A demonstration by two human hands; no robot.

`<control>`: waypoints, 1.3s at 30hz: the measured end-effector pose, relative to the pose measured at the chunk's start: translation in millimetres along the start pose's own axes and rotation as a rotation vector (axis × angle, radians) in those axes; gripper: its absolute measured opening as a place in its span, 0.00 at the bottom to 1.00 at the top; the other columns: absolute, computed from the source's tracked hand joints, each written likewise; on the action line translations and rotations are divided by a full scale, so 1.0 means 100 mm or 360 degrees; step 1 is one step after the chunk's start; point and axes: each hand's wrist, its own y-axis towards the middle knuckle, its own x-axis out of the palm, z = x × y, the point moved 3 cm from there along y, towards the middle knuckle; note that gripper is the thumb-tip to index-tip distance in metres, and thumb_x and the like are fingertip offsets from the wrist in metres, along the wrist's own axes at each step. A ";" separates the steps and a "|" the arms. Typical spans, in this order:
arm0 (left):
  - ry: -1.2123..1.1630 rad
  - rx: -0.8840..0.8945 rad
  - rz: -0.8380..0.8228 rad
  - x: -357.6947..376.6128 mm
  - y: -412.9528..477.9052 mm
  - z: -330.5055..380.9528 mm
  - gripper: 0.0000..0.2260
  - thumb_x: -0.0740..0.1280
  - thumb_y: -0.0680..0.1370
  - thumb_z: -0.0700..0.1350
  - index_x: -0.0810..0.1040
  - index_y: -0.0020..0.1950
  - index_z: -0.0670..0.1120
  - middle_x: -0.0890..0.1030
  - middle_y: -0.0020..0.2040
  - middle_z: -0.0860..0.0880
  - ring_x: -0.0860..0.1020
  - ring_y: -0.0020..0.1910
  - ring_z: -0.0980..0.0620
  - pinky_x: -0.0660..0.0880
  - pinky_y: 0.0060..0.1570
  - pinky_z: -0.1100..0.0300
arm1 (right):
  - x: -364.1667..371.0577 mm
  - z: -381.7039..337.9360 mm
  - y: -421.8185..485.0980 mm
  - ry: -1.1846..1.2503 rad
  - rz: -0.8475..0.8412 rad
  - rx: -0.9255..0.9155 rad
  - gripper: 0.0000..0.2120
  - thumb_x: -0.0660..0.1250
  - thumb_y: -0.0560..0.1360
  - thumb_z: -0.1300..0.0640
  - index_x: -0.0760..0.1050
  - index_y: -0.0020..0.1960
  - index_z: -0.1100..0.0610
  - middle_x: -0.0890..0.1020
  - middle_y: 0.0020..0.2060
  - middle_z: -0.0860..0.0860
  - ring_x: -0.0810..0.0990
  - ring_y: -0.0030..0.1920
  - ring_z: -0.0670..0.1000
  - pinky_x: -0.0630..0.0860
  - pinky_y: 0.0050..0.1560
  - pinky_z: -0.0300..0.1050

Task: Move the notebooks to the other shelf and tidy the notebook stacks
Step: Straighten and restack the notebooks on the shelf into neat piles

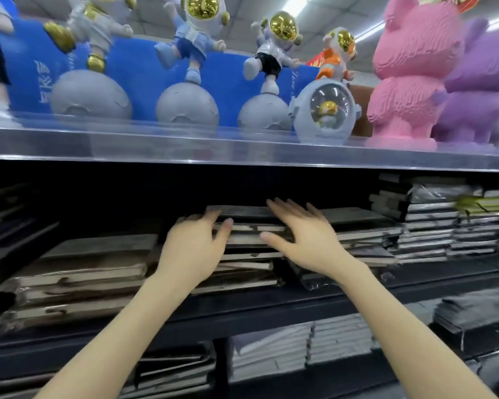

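Two bare forearms reach up and forward. The left hand [193, 249] meets the left end of a stack of dark-covered notebooks [251, 243] on the dark middle shelf [271, 309]. Its fingers are blurred, so I cannot tell its grip. The right hand [303, 240] lies spread flat on that stack, grasping nothing.

Overhead fluorescent strips [300, 4] at the top edge, blown out to white. Top shelf [242, 151] brightly lit; its glossy front edge carries a pale sheen, and the gold visors [283, 25] show hot specular spots. Bay beneath is dim, back nearly black; notebook stacks [78, 272] sit in the shade of the board above. Motion blur throughout, strongest on the purple figure [478, 82] at the right edge and on the left hand [193, 249] at its fingertips. Wide-angle bowing: shelf lines curve toward the corners.
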 end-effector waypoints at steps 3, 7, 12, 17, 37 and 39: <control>-0.0073 -0.0116 0.0070 -0.02 0.03 0.07 0.18 0.55 0.82 0.52 0.72 0.68 0.48 0.82 0.47 0.44 0.77 0.45 0.46 0.67 0.40 0.60 | 0.09 -0.07 0.09 -0.0103 -0.0023 -0.0086 0.31 0.59 0.74 0.34 0.68 0.70 0.51 0.74 0.67 0.49 0.73 0.66 0.54 0.65 0.65 0.46; -0.0203 -0.0197 0.0144 -0.09 -0.02 0.12 0.16 0.57 0.81 0.50 0.74 0.65 0.46 0.82 0.50 0.45 0.78 0.48 0.47 0.68 0.43 0.61 | 0.13 0.00 -0.17 -0.0162 0.0477 -0.0356 0.22 0.63 0.69 0.41 0.82 0.49 0.57 0.86 0.40 0.51 0.84 0.40 0.55 0.78 0.43 0.45; -0.0137 -0.0350 -0.0074 -0.09 0.01 0.20 0.24 0.61 0.79 0.53 0.66 0.72 0.44 0.78 0.60 0.44 0.75 0.59 0.45 0.65 0.47 0.63 | 0.16 -0.09 -0.50 -0.0071 0.0810 -0.0466 0.21 0.61 0.75 0.46 0.82 0.51 0.62 0.85 0.45 0.54 0.84 0.47 0.53 0.72 0.61 0.53; -0.0434 -0.0535 -0.0101 -0.14 -0.10 0.22 0.33 0.69 0.74 0.52 0.59 0.75 0.46 0.73 0.66 0.45 0.72 0.63 0.47 0.65 0.50 0.62 | 0.18 -0.24 -0.62 0.0437 0.0952 -0.0454 0.22 0.57 0.80 0.48 0.80 0.55 0.65 0.84 0.50 0.56 0.82 0.54 0.54 0.69 0.64 0.37; -0.1258 -0.0857 0.0602 -0.88 -0.52 -0.67 0.19 0.73 0.70 0.39 0.78 0.60 0.46 0.83 0.49 0.46 0.81 0.43 0.50 0.69 0.26 0.64 | 0.25 -1.25 -0.18 0.1565 0.0358 -0.0504 0.19 0.71 0.72 0.52 0.79 0.60 0.57 0.79 0.60 0.46 0.74 0.65 0.42 0.61 0.73 0.42; -0.1189 -0.0895 0.0617 -1.02 -0.53 -0.93 0.20 0.74 0.68 0.41 0.79 0.60 0.46 0.84 0.50 0.46 0.80 0.41 0.51 0.71 0.27 0.63 | 0.35 -1.52 -0.04 0.1513 0.0286 -0.0529 0.17 0.71 0.73 0.55 0.79 0.61 0.58 0.80 0.60 0.50 0.74 0.65 0.44 0.61 0.72 0.39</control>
